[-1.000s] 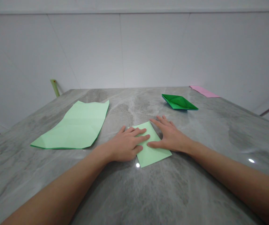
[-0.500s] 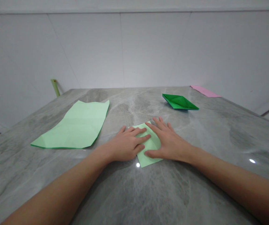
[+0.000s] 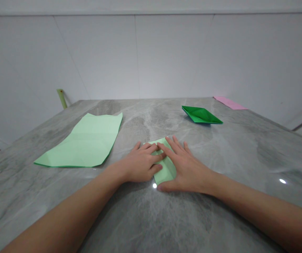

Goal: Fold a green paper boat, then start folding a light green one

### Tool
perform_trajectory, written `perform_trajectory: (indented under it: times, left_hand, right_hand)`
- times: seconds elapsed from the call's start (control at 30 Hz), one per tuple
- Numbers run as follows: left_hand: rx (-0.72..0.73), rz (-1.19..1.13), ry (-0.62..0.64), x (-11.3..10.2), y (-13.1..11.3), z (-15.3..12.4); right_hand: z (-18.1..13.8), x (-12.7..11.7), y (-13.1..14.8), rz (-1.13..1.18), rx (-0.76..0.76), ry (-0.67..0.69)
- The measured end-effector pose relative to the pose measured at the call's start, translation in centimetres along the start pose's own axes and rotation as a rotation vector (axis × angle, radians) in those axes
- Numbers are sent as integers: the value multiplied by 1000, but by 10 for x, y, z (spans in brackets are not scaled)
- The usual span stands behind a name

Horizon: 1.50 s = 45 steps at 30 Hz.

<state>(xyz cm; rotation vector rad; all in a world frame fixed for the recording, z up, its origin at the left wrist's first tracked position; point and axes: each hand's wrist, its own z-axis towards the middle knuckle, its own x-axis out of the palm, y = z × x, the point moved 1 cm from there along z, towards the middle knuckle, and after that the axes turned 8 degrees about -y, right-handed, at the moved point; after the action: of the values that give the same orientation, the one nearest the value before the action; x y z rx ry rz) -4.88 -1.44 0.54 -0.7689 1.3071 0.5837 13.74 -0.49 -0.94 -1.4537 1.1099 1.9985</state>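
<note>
A small folded light-green paper (image 3: 167, 170) lies on the grey marble table (image 3: 219, 158) in front of me. My left hand (image 3: 140, 163) rests flat on its left part, fingers stretched out. Covering most of the paper's right side is my right hand (image 3: 184, 165), also flat with fingers spread and pressing down. The two index fingers meet near the paper's far edge. Only a narrow strip of the paper shows between the hands.
A larger creased light-green sheet (image 3: 85, 140) lies to the left. A dark-green folded paper boat (image 3: 201, 115) sits at the back right, with a pink sheet (image 3: 230, 102) beyond it near the white wall. A green stick (image 3: 61, 98) leans at the table's far left corner.
My right hand has slid leftward across the small folded paper, covering more of it, until its fingers meet the left hand. The left hand has stayed in place.
</note>
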Motion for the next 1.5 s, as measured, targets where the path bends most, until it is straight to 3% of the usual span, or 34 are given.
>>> perform_trajectory:
  times: [0.23,0.37,0.57,0.9,1.17,1.37,1.5]
  left_hand:
    - [-22,-28,98,-5,0,-2]
    - [-31,-47,140,-6,0,-2]
    - [-23,-75,155,-9,0,-2]
    - [48,-171,184,-10,3,-2]
    - [42,-185,200,-13,3,-2]
    - [45,-193,180,-12,3,-3]
    - [40,-196,185,-12,3,-3]
  right_hand:
    - [9,-6,-20,-10,64,23]
    - [14,-17,-49,-53,123,102]
    - [15,-35,-78,-34,73,221]
    - [24,-18,-66,114,32,9]
    - [33,-18,-83,133,121,-121]
    - [25,-24,-78,137,0,46]
    - [23,-23,-75,138,-25,67]
